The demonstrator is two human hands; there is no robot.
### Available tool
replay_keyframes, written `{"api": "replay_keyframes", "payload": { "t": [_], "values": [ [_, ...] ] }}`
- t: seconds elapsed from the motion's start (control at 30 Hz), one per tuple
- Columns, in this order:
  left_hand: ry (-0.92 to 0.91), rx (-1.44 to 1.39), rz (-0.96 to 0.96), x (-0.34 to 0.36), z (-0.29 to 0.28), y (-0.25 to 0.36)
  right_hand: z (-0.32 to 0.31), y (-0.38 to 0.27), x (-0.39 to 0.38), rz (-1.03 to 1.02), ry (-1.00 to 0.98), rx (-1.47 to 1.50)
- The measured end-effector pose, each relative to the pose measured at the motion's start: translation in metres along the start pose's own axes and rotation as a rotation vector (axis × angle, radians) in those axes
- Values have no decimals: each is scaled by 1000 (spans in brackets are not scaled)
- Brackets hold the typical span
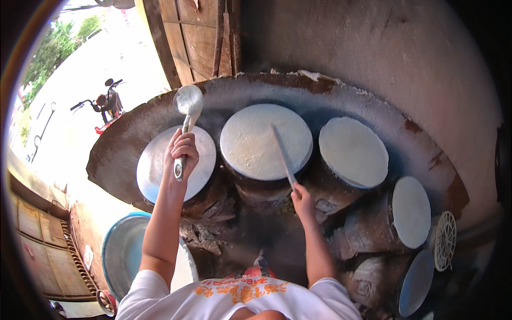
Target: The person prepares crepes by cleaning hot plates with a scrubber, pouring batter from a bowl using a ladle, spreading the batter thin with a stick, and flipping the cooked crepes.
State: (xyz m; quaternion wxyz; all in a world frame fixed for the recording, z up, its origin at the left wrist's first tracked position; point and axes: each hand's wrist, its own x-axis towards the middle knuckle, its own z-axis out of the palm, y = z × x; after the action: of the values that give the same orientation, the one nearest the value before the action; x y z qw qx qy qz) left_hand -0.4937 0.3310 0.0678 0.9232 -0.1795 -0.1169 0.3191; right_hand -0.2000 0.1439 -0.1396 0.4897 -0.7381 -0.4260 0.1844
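My left hand [184, 147] is closed round the handle of a metal ladle [190, 100], its bowl coated with white batter. It is raised over the left round griddle [152, 169], whose surface looks pale and mostly bare. In my right hand [302, 199] is a long, thin flat stick or spatula [282, 152]. The tip of that tool rests on a thin white sheet of batter [250, 141] spread over the middle griddle. To the right, another griddle carries a white round pancake [354, 152], its edge slightly uneven.
Further round the right side stand a griddle with a white round [411, 212] and a pale, bluish griddle [416, 282]. A white round rack [445, 241] leans near them. A large blue-rimmed basin [110, 250] sits at lower left. A curved sooty metal shield [122, 144] runs behind the griddles.
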Motion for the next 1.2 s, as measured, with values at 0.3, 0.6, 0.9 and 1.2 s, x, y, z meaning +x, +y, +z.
{"api": "replay_keyframes", "payload": {
  "t": [0.3,0.6,0.9,1.2],
  "values": [
    [238,174,-84,-22,-98,121,139,-68,-12,-16,-277,273],
    [439,163,57,-13,-98,158,224,-64,0,-133,-184,108],
    [739,1021,419,-21,-86,194,207,-99,27,-348,-234,-306],
    [1002,1657,559,-48,-68,201,236,-110,41,-463,-179,-295]
  ]
}}
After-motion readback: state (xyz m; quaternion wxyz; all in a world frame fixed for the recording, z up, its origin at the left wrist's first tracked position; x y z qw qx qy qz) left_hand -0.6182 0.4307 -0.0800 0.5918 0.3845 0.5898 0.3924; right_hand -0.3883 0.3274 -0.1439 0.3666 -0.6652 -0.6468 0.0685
